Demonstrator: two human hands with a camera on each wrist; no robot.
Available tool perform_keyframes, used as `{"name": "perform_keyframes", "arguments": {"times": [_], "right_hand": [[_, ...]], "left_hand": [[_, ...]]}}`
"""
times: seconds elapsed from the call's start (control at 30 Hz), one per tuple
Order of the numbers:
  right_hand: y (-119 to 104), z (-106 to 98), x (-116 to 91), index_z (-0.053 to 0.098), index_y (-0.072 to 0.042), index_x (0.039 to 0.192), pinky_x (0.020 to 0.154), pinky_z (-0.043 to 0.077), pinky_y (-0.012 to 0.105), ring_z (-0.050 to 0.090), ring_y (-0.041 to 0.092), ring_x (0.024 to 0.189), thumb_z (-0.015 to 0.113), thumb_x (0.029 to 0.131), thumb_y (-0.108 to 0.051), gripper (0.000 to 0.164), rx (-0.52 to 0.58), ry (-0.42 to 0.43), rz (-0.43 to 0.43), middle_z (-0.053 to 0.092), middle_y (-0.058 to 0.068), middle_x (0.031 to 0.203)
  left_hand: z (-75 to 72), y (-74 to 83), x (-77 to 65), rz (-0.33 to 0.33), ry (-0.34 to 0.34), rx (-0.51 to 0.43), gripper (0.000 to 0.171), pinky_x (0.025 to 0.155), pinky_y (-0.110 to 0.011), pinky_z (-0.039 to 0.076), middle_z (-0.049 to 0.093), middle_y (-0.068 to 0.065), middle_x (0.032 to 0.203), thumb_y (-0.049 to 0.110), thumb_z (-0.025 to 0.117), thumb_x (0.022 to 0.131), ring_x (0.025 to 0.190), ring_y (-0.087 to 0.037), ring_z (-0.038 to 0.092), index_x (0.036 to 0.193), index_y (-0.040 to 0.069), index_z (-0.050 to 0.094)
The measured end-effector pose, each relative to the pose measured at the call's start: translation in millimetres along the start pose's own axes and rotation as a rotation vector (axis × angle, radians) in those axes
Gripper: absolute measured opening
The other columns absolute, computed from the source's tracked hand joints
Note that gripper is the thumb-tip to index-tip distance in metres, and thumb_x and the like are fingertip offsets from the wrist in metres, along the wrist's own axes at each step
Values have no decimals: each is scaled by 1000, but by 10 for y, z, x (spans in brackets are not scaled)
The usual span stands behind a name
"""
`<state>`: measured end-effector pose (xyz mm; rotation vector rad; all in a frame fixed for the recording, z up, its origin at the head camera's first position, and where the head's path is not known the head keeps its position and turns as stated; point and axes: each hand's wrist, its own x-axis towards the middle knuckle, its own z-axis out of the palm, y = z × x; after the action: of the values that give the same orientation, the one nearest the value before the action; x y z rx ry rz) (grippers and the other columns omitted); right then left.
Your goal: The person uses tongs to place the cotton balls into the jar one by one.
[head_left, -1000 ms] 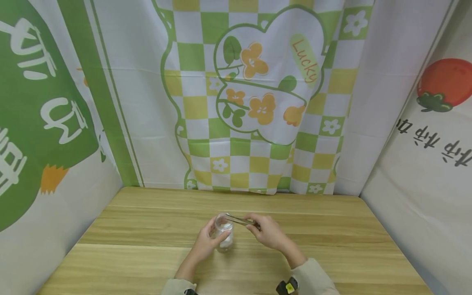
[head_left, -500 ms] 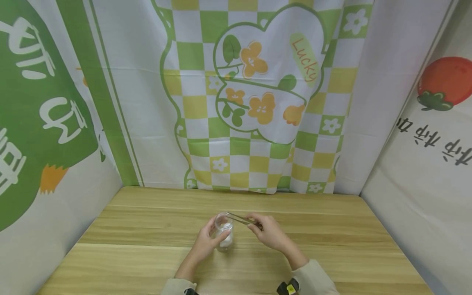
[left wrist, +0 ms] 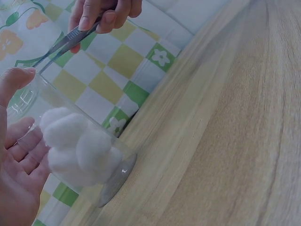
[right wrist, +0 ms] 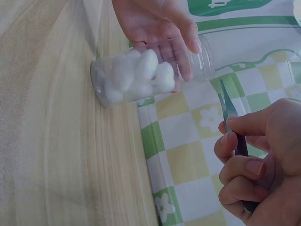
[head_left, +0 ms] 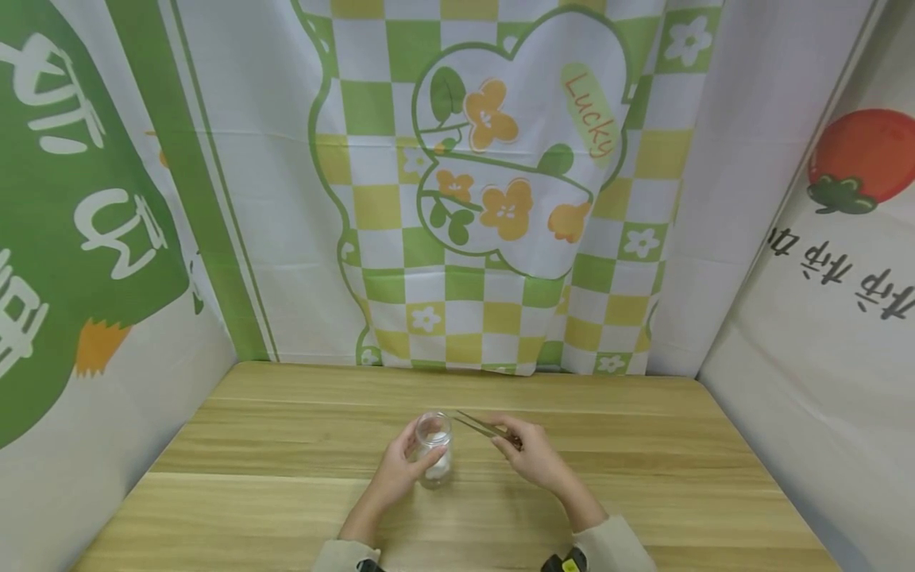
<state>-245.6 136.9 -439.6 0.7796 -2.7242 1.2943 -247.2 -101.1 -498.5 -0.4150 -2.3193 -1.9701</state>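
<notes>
A clear jar (head_left: 435, 431) without a lid stands on the table, its mouth uncovered. White cotton balls (right wrist: 146, 66) fill its lower part. My left hand (head_left: 402, 467) holds the jar from the left, with the thumb on the near side near the rim and the fingers behind. To the right, my right hand (head_left: 536, 454) pinches a pair of metal tweezers (right wrist: 229, 106) between thumb and fingers. The tips of the tweezers are slightly apart with nothing between them. They point at the jar's mouth from just outside the rim.
The wooden table (head_left: 300, 445) reaches back to a checkered curtain (head_left: 457, 318). Printed cloth walls (head_left: 822, 381) close in the left and right sides.
My right hand has drawn the tweezers to the right, from over the jar's rim to beside it. The left hand and the jar have hardly moved.
</notes>
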Motion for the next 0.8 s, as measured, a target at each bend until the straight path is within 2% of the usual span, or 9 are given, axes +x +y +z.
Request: {"name": "perform_keyframes", "arguments": {"times": [0.33,0.57,0.8], "right_hand": [[181,16,-70,59,4,122,48,33,13,37,-2,55,57,94,-7,30,61,60,77,51,3,65],[250,63,-106,59,6,121,48,33,12,37,-2,54,59,93,-6,30,75,88,114,50,3,63],[284,113,-145,59,7,119,49,35,12,40,-1,54,61,90,-3,31,136,120,162,53,7,62]], "left_hand": [[2,11,-5,-4,3,12,54,119,-61,27,60,-14,134,16,67,89,136,-38,46,138,6,48],[5,13,-6,-1,14,11,52,119,-60,28,62,-14,131,15,68,88,134,-38,48,136,7,50],[8,9,0,1,16,13,52,118,-61,29,62,-13,131,16,68,88,134,-38,48,136,8,50]]}}
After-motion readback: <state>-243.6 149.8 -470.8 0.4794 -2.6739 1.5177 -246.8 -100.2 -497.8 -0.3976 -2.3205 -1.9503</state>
